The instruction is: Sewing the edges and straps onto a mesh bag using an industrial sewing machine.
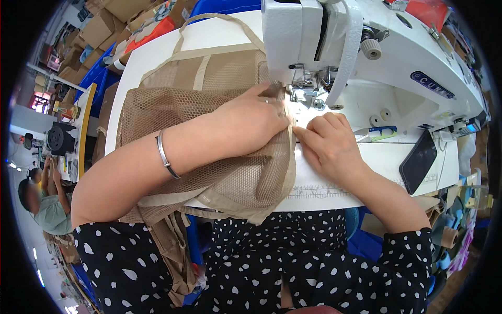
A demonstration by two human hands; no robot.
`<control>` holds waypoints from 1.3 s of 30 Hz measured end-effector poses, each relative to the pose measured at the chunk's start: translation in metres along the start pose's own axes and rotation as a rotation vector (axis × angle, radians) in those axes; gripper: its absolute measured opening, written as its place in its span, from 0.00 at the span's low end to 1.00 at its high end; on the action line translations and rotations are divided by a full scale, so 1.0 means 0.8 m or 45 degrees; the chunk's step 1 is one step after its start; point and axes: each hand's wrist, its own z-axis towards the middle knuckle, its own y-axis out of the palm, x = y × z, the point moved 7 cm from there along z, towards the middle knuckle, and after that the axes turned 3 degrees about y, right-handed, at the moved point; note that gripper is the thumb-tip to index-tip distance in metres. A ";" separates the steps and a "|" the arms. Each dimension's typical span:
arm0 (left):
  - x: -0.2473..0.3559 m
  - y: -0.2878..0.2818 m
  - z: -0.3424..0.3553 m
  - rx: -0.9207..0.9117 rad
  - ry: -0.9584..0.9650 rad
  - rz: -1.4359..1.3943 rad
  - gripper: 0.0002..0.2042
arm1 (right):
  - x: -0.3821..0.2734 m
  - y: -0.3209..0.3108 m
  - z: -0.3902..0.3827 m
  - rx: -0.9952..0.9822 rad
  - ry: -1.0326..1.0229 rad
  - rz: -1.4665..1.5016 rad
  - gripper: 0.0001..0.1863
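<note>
A tan mesh bag point(180, 107) with beige binding and a long strap loop point(219, 17) lies under the white sewing machine point(308, 36). Beside the lit presser foot point(303, 93), my left hand point(256, 118) rests on the mesh, its fingers bent down over the bound edge and its fingertips partly hidden. The right hand point(329, 144) is closed, with thumb and forefinger pinching that same edge just in front of the foot. Part of the bag hangs off the table's front edge toward my lap.
Right of the needle lie small bobbins point(380, 118), thread snips point(377, 134) and a black phone point(418, 161). A printed ruler point(334, 191) runs along the front of the white table point(366, 162). Blue bins point(102, 78) and boxes stand beyond; a co-worker point(49, 201) is at far left.
</note>
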 end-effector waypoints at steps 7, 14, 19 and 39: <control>-0.012 -0.002 0.006 0.088 -0.008 -0.006 0.20 | 0.009 0.004 0.000 0.008 0.093 -0.027 0.15; -0.022 0.008 0.012 0.183 0.018 -0.038 0.18 | 0.014 0.007 0.001 -0.030 0.148 -0.048 0.16; -0.026 -0.003 0.015 0.462 0.106 -0.047 0.07 | 0.017 0.008 0.000 -0.023 0.179 -0.007 0.16; 0.089 -0.036 -0.055 0.185 -0.367 0.028 0.31 | -0.108 -0.159 0.023 -0.128 0.129 0.934 0.08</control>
